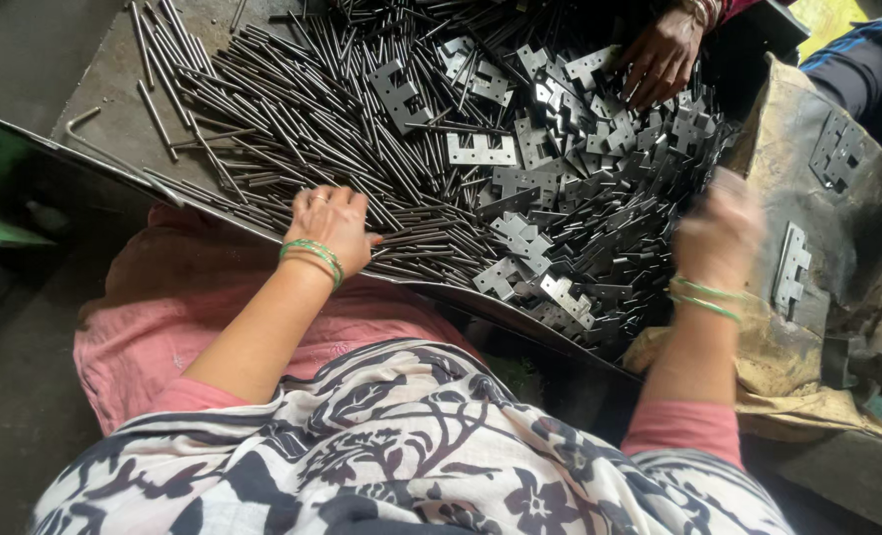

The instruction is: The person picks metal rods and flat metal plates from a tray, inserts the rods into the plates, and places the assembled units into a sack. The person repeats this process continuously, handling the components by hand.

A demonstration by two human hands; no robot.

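Thin steel pins (401, 243) are pinched under the curled left hand (334, 230). The right hand (720, 233) is blurred, so its grasp cannot be told. Beyond both, unsorted hinge plates (579, 198) remain heaped; another person's hand (662, 57) is seen farther off.

Wearer is showing pink short sleeves under a white scarf printed with dark floral vines. Left hand (332, 226) is wearing green bangles and a finger ring; right hand (720, 230), motion-blurred, is wearing green bangles too.
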